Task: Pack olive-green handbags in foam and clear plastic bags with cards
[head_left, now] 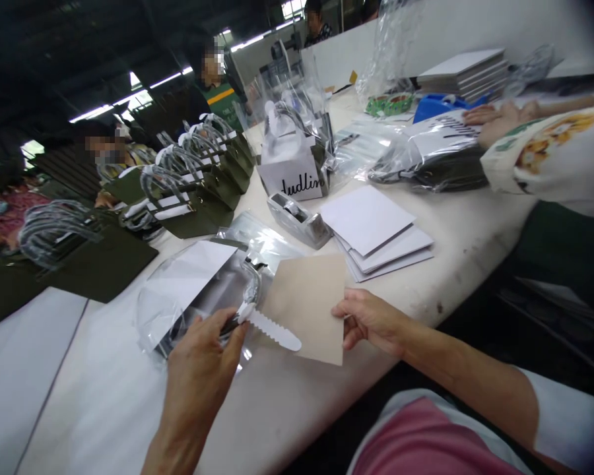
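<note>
My right hand [366,321] pinches the right edge of a tan cardboard sheet [309,300], held above the table. Thumb and fingers of my left hand [202,356] are closed on the near edge of a dark handbag [228,323] lying in clear plastic. A plastic-wrapped handle [251,284] curves up beside those fingers. From there a white serrated strip [277,331] sticks out to the right, partly over the cardboard. On the bag's far side lies a white card sheet [198,270]. The rest of the bag is mostly hidden by card, plastic and my hand.
White card sheets [369,221] are stacked beyond my right hand, beside a tape dispenser [299,221]. Olive handbags [198,214] with wrapped handles line the left. At right, a co-worker's hands [499,122] rest on a plastic-covered bag [440,155].
</note>
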### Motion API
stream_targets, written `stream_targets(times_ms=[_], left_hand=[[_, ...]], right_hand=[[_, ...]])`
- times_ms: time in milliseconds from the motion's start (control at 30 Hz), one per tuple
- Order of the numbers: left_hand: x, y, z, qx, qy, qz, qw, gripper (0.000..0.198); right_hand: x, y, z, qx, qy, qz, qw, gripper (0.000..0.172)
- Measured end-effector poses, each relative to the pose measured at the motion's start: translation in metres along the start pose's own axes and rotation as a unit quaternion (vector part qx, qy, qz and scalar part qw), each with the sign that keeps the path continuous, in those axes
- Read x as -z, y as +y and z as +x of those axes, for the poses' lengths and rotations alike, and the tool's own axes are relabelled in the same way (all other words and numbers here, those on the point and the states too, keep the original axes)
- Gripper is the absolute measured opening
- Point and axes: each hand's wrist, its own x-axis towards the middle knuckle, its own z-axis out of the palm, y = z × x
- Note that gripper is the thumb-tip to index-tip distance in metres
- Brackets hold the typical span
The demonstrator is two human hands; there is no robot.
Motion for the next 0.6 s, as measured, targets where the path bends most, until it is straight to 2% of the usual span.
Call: stream_targets(times_ms=[100, 200, 367, 467, 600], left_hand=[[0.002, 0.001, 0.002, 0.019, -0.013, -0.012, 1.0, 0.029], [0.006, 0.003, 0.006, 0.03, -0.012, 0.003, 0.999, 0.029], [0.011, 0.003, 0.009, 0.047, -0.008, 0.02, 0.999, 0.03], [0.01, 0.004, 0.009, 0.056, -0.02, 0.021, 0.998, 0.03], [0.006, 0.005, 0.008, 0.05, -0.029, 0.043, 0.997, 0.028]], right_hand=[[-0.02, 0.009, 0.009, 0.046, 0.024, -0.074, 0.996, 0.019], [-0.038, 0.019, 0.012, 0.077, 0.056, -0.127, 0.987, 0.021], [-0.048, 0.022, 0.007, -0.005, -0.022, -0.105, 0.994, 0.024], [-0.049, 0.02, 0.01, -0.009, 0.001, -0.099, 0.995, 0.025], [-0.058, 0.017, 0.018, 0.02, 0.032, -0.107, 0.994, 0.028]])
